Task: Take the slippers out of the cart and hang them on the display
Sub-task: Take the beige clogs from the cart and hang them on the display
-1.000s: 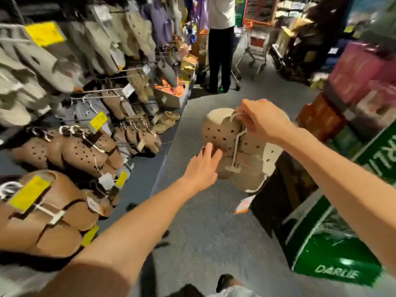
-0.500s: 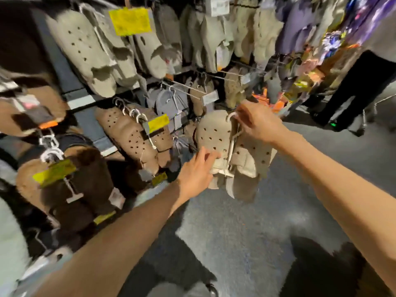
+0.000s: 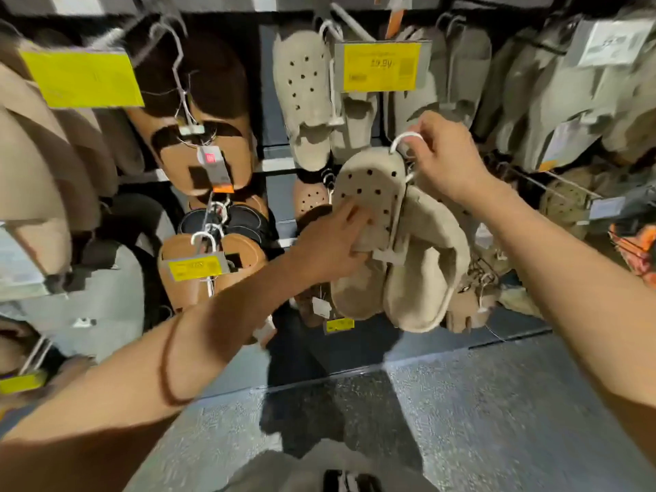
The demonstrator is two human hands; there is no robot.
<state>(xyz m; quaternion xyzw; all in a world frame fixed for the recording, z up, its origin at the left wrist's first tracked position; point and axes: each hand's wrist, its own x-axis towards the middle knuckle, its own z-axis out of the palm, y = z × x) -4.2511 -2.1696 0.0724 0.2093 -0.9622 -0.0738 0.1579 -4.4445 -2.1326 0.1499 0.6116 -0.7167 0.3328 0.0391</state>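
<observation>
A pair of beige perforated slippers (image 3: 411, 250) hangs from a white plastic hanger (image 3: 404, 140) in front of the display wall (image 3: 273, 172). My right hand (image 3: 443, 158) pinches the hanger's hook at the top of the pair. My left hand (image 3: 333, 243) presses against the left slipper from below and the side, fingers on its perforated upper. The pair sits just below a matching beige pair (image 3: 312, 101) hung on a peg with a yellow price tag (image 3: 380, 65). The cart is out of sight.
Brown slippers (image 3: 202, 136) and tan sandals (image 3: 209, 268) hang left of the beige row. Grey-beige pairs (image 3: 553, 101) fill the pegs to the right, with metal pegs (image 3: 553, 182) sticking out. Grey floor (image 3: 461, 403) lies below the display base.
I have turned from the aisle to face the display head on. The beige pair has come up closer to the pegs, with both hands staying on it.
</observation>
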